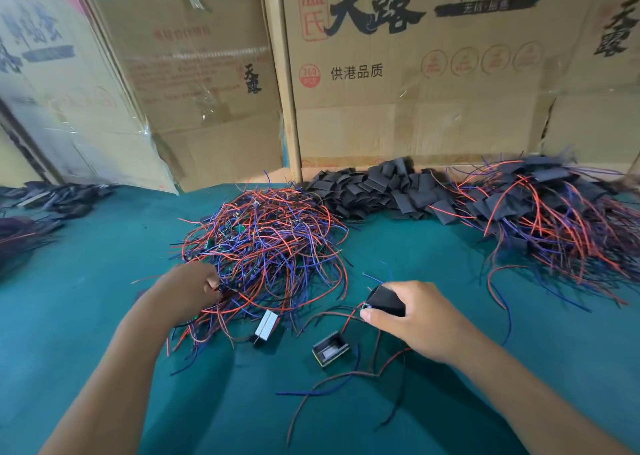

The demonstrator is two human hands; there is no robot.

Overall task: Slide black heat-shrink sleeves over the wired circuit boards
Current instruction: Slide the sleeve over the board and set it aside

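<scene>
While my right hand [412, 319] grips a sleeved board [387, 301] and my left hand [194, 290] pinches wires in the tangled pile [266, 243], pulling may drag neighbouring boards off the table [104, 281].

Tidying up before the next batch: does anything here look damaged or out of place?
The cardboard box behind the sleeved pile is torn down its front. Two small block-shaped parts lie loose on the green mat.

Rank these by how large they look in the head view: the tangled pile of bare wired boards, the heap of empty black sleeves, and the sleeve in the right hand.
1. tangled wire pile
2. heap of empty sleeves, farther back, so uncertain
3. held sleeve in the right hand
</scene>
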